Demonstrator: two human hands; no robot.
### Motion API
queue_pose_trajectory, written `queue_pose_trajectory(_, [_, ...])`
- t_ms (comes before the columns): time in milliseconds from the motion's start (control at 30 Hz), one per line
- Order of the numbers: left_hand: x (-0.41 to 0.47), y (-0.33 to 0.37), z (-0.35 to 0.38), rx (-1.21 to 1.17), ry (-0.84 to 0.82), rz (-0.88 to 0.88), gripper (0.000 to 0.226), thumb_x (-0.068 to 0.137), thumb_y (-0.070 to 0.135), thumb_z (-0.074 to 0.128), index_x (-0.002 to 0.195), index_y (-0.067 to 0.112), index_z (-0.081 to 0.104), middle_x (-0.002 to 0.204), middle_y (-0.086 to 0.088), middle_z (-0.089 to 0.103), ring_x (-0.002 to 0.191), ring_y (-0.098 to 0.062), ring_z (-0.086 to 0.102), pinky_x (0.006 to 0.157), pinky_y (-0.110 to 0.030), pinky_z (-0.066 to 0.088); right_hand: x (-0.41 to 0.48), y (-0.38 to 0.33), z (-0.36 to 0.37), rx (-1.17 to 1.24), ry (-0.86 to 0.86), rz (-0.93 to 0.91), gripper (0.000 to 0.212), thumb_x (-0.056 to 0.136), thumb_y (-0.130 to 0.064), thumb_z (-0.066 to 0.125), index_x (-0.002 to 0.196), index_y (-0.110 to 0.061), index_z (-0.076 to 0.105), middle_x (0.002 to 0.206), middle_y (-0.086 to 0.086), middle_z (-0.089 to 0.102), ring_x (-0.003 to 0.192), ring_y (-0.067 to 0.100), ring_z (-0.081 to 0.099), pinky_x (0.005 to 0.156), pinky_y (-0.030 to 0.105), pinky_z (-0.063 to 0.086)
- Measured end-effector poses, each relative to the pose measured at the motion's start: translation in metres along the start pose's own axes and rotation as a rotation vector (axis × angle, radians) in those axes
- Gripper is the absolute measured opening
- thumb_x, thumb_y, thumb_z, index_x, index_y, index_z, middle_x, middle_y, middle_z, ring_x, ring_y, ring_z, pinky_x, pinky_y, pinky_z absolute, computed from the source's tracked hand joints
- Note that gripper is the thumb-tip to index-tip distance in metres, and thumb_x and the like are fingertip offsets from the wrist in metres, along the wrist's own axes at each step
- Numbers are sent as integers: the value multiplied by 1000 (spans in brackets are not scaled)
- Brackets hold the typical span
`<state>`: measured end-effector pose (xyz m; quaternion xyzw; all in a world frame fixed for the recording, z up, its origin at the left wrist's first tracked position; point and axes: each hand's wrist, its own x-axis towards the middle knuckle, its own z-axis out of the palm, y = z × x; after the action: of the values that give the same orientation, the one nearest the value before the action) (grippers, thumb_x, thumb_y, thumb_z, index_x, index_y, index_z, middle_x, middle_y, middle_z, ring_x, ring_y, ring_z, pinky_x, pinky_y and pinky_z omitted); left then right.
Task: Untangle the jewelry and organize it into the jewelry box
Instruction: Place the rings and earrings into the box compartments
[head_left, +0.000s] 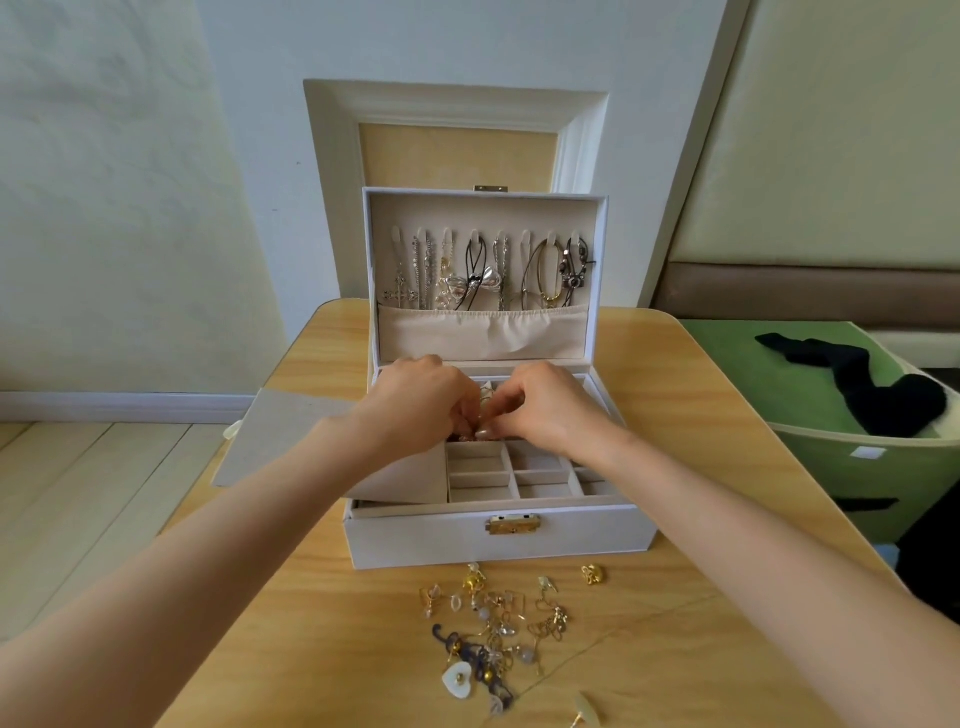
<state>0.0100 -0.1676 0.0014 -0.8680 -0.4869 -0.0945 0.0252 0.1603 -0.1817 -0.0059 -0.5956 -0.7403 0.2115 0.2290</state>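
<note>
The jewelry box has a pale, finely grained matt skin outside and a soft, velvety beige lining. Its pocket is smooth, faintly shiny cloth, and its latch is brassy metal. The desk is smooth wood-grain with a mild sheen. The loose jewelry is glossy gold-toned metal, with one pearly heart. The hung necklaces glint silver.

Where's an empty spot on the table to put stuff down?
Bare wood lies right of the jewelry box, out to the table edge, and left of the tangled jewelry in front. That tangle is crowded; so is the box tray, where the left hand and right hand pinch a small piece.
</note>
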Motion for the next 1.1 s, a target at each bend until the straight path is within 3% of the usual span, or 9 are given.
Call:
queue_pose_trajectory(233, [1, 1, 4, 47, 110, 50, 16, 87, 22, 58, 101, 27, 62, 98, 7, 66, 102, -17, 52, 72, -25, 30, 1, 1, 5, -127, 136, -65, 5, 74, -16, 75, 77, -16, 71, 84, -1, 64, 85, 19, 58, 73, 36, 50])
queue_pose_trajectory(367, [1, -1, 8, 57, 137, 46, 12, 86, 19, 58, 96, 24, 62, 97, 6, 66, 100, -19, 51, 76, -27, 32, 3, 4, 10, -138, 145, -64, 12, 74, -12, 71, 72, -21, 63, 81, -4, 65, 82, 18, 58, 65, 30, 46])
queue_pose_trajectory(567, [-5, -4, 3, 1, 185, 38, 12, 86, 30, 64, 95, 23, 62, 95, 9, 64, 97, -16, 50, 67, -25, 25, 1, 3, 4, -68, 185, -84, 10, 77, -17, 72, 75, -25, 64, 71, -12, 58, 75, 13, 56, 67, 30, 46])
queue_pose_trajectory(767, [-55, -14, -10, -129, 427, 50, 11, 77, 18, 75, 78, 17, 64, 71, 11, 58, 68, -14, 46, 54, -16, 29, -35, 5, -23, 124, 290, -153, 7, 80, -21, 71, 74, -20, 67, 66, -9, 60, 58, 1, 48, 58, 22, 40])
queue_pose_trajectory(967, [-125, 5, -5, -339, 539, -115, 10, 77, 20, 67, 86, 20, 63, 76, 15, 57, 69, -3, 50, 59, -14, 38, -104, 6, -9, 211, 151, -265, 6, 83, -16, 69, 79, -21, 69, 64, -15, 58, 54, 3, 47, 51, 12, 35])
queue_pose_trajectory(1100, [-140, 24, 13, -367, 484, -110, 11, 85, 39, 54, 84, 29, 51, 58, 23, 47, 57, -5, 51, 45, -16, 42, -111, 10, 14, 23, 42, -303, 4, 84, -24, 69, 86, -26, 72, 45, -8, 47, 46, 5, 44, 55, 8, 35])
